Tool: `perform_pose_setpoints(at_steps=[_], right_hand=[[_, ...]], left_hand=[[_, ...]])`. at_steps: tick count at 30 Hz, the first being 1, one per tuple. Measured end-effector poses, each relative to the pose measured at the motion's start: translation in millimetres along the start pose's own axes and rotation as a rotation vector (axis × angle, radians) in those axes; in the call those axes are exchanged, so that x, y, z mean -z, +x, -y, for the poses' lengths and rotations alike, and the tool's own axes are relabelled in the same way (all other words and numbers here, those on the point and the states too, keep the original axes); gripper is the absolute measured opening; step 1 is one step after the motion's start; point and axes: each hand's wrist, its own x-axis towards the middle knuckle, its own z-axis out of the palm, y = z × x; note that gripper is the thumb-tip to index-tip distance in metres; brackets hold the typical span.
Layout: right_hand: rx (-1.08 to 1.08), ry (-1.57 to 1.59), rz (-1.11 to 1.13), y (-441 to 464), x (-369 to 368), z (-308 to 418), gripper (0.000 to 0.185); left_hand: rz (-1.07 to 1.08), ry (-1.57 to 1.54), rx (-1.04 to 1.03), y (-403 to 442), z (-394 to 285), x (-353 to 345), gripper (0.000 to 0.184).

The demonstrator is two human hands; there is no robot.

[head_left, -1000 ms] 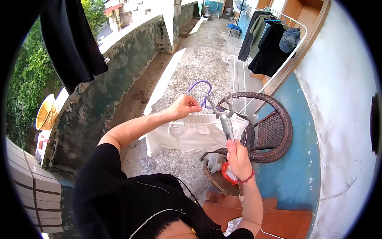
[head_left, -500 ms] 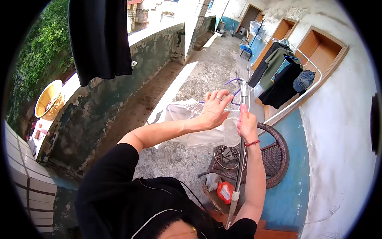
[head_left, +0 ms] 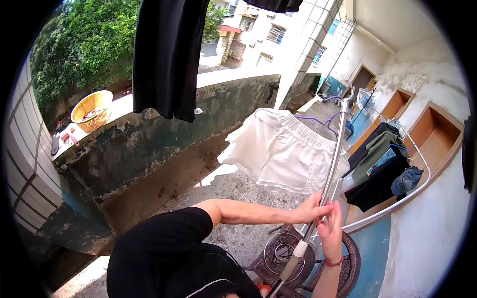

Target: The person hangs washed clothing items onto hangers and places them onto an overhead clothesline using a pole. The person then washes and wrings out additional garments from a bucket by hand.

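Note:
White shorts (head_left: 293, 151) with an elastic waist hang on a purple hanger (head_left: 318, 120). The hanger's hook rests at the forked top end of a metal pole (head_left: 334, 159), which slants up from my body. My left hand (head_left: 312, 209) is wrapped round the pole's middle, below the shorts. Beside it, my right hand (head_left: 332, 229) has its fingers stretched upward against the pole, with a red beaded bracelet at its wrist.
Dark trousers (head_left: 169, 59) hang at the upper left. A yellow basket (head_left: 93, 111) stands on the balcony ledge (head_left: 119, 110). At the right, clothes and a cap (head_left: 406, 181) hang on a white rack (head_left: 422, 166). A wicker chair (head_left: 350, 263) stands below my hands.
The pole and the hanging shorts have risen and moved right. My left hand has left the hanger and taken hold of the pole. My right hand has opened. The view has tilted up.

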Motion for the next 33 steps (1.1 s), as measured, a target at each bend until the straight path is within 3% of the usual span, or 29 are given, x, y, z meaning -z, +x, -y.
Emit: perform_pose_setpoints(at_steps=[2,3,4,5,6,7,8,10,12,14,17,20,22,26,29,30,31,33], right_hand=[[-0.188,0.049,0.196,-70.8,7.0,-49.4,0.102],[-0.264,0.087,-0.081,-99.6,-16.9,-49.5,0.064],[-0.461,0.056,0.041,-137.4,-9.4,-83.1,0.073],[-0.551,-0.017,-0.050,-144.7,-18.9,-74.9,0.071],[-0.691,0.218,-0.328,-171.6,-16.7,-121.7,0.061],[-0.923,0.670,-0.454,-179.4,-4.8,-154.8,0.034],[-0.537,-0.172,-0.134,-195.1,0.2,-182.0,0.027],[-0.905,-0.038,-0.295,-185.9,-1.5,-204.9,0.031],[-0.844,-0.355,-0.333,-144.2,-8.9,-237.6,0.033],[-1.023,-0.295,-0.337,-32.4,-19.9,-164.8,0.015],[-0.589,-0.039,-0.397,32.3,11.3,-291.9,0.016],[-0.209,-0.021,-0.523,164.0,17.1,-288.7,0.036],[-0.240,0.056,-0.529,246.6,23.7,-256.8,0.031],[-0.110,0.082,-0.483,412.1,59.1,-212.4,0.028],[-0.018,0.012,-0.509,539.8,89.4,-177.1,0.032],[0.031,0.045,-0.485,580.7,102.1,-164.0,0.038],[0.081,0.044,-0.481,619.2,112.5,-147.0,0.042],[0.164,0.104,-0.448,695.9,130.8,-126.5,0.045]], left_hand=[[0.022,0.055,-0.046,46.0,5.0,11.6,0.020],[0.003,0.067,-0.057,68.5,3.6,16.8,0.019],[0.006,0.074,-0.059,91.6,1.5,22.4,0.019],[0.001,0.095,-0.092,114.2,0.9,29.0,0.019],[-0.004,0.115,-0.123,136.6,-1.7,35.5,0.020],[0.001,0.122,-0.124,157.5,-7.2,41.3,0.020],[-0.007,0.150,-0.154,177.4,-13.9,45.5,0.020],[-0.012,0.171,-0.187,224.1,-20.3,58.3,0.021],[0.132,0.200,-0.133,271.9,-21.4,83.4,0.022],[0.176,0.477,-0.089,313.9,-50.1,108.5,0.028],[0.001,0.637,-0.093,360.1,-106.3,152.1,0.044],[-0.176,0.655,-0.210,429.0,-162.7,222.9,0.045],[-0.332,0.658,-0.265,469.3,-197.4,270.7,0.041],[-0.419,0.746,-0.250,516.7,-223.8,353.2,0.033],[-0.295,0.735,-0.118,497.0,-184.6,402.3,0.031],[-0.145,0.808,-0.078,489.9,-162.8,430.7,0.030],[-0.235,0.724,0.106,474.1,-144.5,435.6,0.026],[-0.173,0.778,0.238,433.0,-123.6,443.5,0.030]])
